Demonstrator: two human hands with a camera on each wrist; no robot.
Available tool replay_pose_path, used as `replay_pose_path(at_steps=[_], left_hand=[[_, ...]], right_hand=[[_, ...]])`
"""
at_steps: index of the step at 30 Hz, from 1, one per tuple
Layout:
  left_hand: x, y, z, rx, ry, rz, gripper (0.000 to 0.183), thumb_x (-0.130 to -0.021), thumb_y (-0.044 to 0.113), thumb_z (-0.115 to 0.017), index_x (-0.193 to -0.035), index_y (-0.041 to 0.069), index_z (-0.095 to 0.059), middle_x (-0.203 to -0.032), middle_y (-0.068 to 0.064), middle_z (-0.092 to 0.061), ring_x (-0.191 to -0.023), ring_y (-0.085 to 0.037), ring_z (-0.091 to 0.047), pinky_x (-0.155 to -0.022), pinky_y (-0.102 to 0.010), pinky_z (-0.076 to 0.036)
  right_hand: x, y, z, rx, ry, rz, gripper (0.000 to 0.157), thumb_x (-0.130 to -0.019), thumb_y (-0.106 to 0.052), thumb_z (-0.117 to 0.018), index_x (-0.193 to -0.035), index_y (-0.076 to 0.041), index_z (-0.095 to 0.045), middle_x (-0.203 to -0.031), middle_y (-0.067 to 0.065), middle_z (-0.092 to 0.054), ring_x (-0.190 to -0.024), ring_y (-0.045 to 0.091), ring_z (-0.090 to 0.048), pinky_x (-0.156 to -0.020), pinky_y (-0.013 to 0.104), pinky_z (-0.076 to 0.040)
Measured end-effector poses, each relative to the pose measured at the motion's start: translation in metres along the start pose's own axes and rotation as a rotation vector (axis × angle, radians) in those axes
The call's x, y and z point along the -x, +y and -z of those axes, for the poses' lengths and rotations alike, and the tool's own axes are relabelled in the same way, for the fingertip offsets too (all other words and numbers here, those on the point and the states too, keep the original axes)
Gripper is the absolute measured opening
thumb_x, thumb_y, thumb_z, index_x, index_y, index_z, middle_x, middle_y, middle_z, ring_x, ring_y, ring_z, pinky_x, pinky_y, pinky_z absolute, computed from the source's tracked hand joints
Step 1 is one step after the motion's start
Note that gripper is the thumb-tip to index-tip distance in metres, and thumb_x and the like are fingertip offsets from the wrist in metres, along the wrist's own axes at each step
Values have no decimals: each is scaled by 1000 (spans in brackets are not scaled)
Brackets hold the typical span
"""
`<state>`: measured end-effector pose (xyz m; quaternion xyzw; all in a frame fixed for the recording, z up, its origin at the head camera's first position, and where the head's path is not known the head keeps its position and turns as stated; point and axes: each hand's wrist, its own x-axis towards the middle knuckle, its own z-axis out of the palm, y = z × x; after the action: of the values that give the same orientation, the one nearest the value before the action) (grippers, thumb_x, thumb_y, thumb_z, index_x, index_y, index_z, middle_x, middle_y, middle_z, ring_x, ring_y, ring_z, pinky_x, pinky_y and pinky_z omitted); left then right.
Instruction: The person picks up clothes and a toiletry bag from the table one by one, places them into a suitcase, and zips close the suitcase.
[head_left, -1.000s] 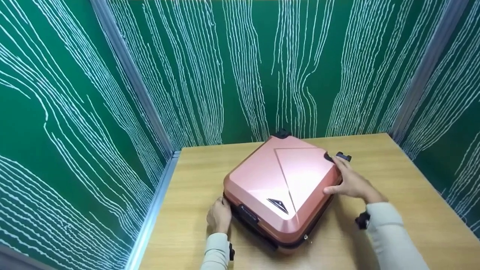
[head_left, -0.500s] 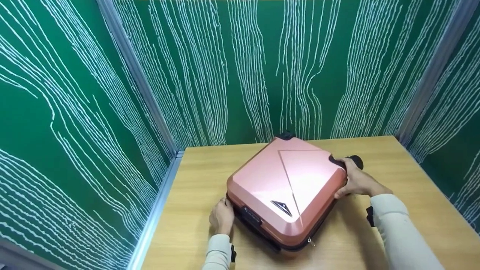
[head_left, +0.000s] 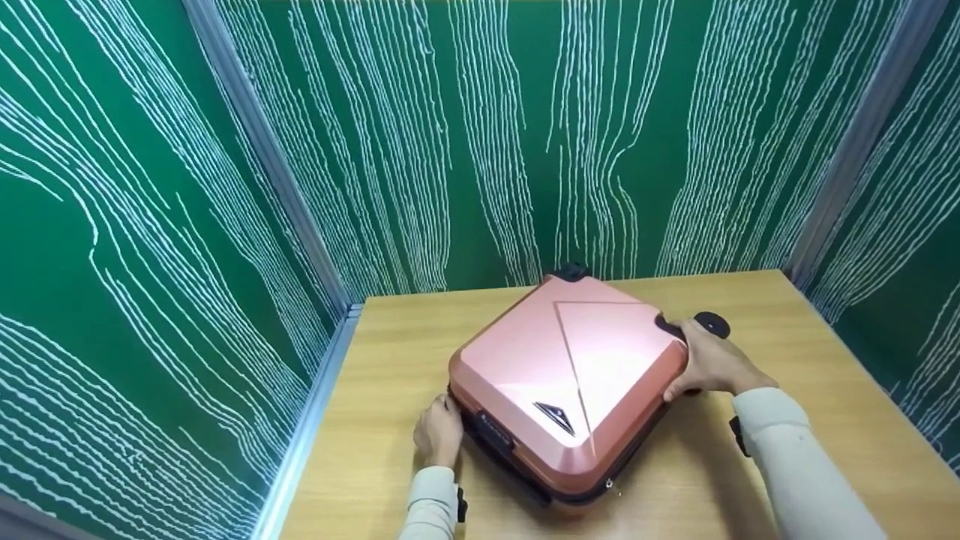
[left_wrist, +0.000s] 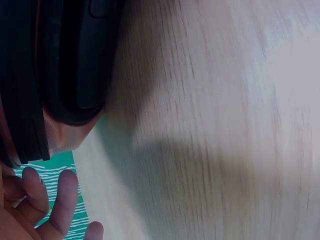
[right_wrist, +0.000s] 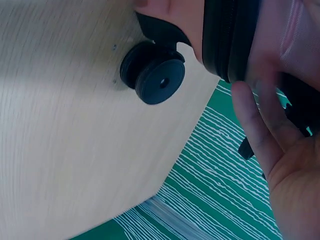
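Observation:
A pink hard-shell suitcase [head_left: 517, 352] lies flat and turned at an angle on the wooden table [head_left: 405, 330], its dark triangular badge [head_left: 555, 418] facing up. At its left near corner my left hand [head_left: 440, 431] holds the edge by the zip seam. In the left wrist view several fingers [left_wrist: 65, 200] hang free below the corner; the thumb is mostly hidden. My right hand [head_left: 716, 360] grips the suitcase at the right far corner, fingers over the black corner guard, thumb on the side. Beside it a black wheel [right_wrist: 160, 81] shows clearly.
Green walls [head_left: 495, 112] with white wavy lines enclose the table behind and at both sides. Metal posts [head_left: 259, 127] stand at the corners. A black carry handle [head_left: 495, 431] sits on the suitcase's near left side, and a small zip pull [head_left: 609, 484] hangs at the near corner.
My right hand has shifted lower round the corner, its thumb moving down the side. The wheel beside it has swivelled into fuller view. My left hand stays at its corner.

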<state>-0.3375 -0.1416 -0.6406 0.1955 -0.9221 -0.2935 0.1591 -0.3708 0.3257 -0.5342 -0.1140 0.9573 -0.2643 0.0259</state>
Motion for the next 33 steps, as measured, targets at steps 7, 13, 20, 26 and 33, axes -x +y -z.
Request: replay_pose_path(at_steps=[7,13,20,26,33], left_hand=[[2,1,1,3,-7,-26,33,-104,34,-51,-79,19,-66,-87,-9,-77,-82,-38,-74,-62,-51,-50],[-2,4,6,-15,-35,-15,38,-105,38,-48,-76,20,-64,-85,-9,-76,-83,-36,-75,-64,-51,-51],[-3,5,5,-10,-41,-38,37,-106,34,-46,-82,16,-67,-88,-14,-77,-86,-40,-74,-69,-55,-53],[-3,4,2,-24,-48,-51,36,-107,34,-45,-88,17,-70,-93,-14,-78,-88,-40,-74,-71,-56,-53],[-4,4,3,-21,8,-62,31,-105,30,-50,-84,15,-69,-88,-15,-77,-81,-43,-73,-65,-56,-52]], right_hand=[[4,2,-1,39,6,-8,151,-42,-78,-88,-152,2,-25,-147,32,-45,-120,49,-57,-96,69,-48],[9,8,-9,91,53,11,151,-44,-85,-82,-154,1,-25,-150,29,-43,-115,48,-60,-94,70,-48],[13,12,-12,111,99,18,149,-45,-88,-79,-155,-3,-26,-151,27,-46,-113,48,-61,-93,72,-47],[15,15,-15,126,145,31,148,-44,-90,-78,-155,-6,-28,-150,24,-48,-111,46,-62,-90,72,-48],[18,13,-21,158,189,39,143,-46,-91,-76,-152,-6,-33,-147,23,-51,-103,45,-63,-87,70,-50]])
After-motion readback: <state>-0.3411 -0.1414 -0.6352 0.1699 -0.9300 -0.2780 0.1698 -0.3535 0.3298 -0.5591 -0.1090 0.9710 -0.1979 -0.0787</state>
